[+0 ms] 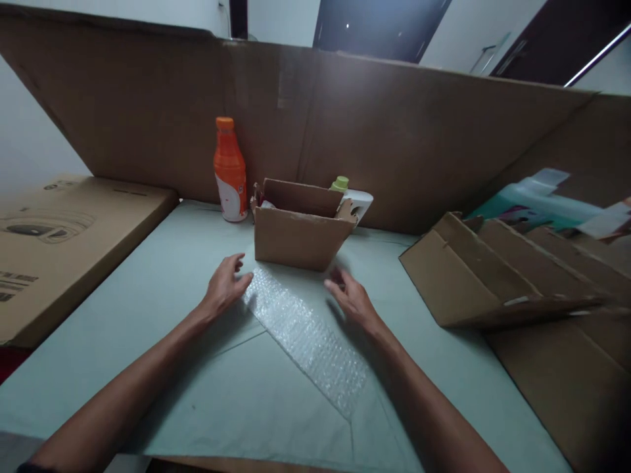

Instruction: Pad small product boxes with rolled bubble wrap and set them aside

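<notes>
A strip of clear bubble wrap [305,338] lies slantwise on the pale green cloth between my arms. My left hand [227,284] hovers by its far left end, fingers apart and holding nothing. Across from it, my right hand [351,294] is near the strip's right side, fingers curved and apart, also with nothing in it. Just beyond both hands stands a small open cardboard box [300,240]. Its contents are mostly hidden by the front wall. A white bottle [362,202] with a yellow-green cap [340,184] shows behind its right end.
An orange bottle [229,174] stands left of the small box. A flat printed carton [83,243] lies at the left. On the right are a divided cardboard box [463,282] and a teal bottle [542,203]. A tall cardboard panel [394,131] closes off the back.
</notes>
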A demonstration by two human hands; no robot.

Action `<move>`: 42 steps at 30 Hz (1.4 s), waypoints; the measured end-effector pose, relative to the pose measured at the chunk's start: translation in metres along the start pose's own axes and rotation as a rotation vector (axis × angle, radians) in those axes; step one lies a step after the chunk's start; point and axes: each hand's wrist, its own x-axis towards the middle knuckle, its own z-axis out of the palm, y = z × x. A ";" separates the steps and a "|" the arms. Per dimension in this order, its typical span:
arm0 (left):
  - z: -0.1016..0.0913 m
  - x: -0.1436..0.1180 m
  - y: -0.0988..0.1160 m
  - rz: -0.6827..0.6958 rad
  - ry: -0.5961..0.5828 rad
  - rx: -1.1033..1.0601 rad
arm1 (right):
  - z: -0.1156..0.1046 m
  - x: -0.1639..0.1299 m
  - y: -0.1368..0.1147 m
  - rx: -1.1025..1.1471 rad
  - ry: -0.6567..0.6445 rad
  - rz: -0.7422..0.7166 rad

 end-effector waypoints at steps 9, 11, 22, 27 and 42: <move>0.005 -0.179 0.014 -0.304 -0.294 -0.476 | 0.020 -0.117 -0.039 -0.278 -0.089 -0.090; 0.014 -0.199 0.018 -0.378 -0.282 -0.598 | 0.021 -0.118 -0.050 -0.156 -0.096 -0.028; -0.007 -0.231 0.000 0.065 -0.204 -0.193 | 0.037 -0.167 -0.068 0.824 -0.324 0.519; -0.007 -0.246 -0.007 0.407 -0.215 0.166 | 0.035 -0.177 -0.077 0.947 -0.363 0.572; 0.016 -0.222 0.012 0.499 -0.397 0.268 | 0.025 -0.183 -0.083 0.967 -0.513 0.570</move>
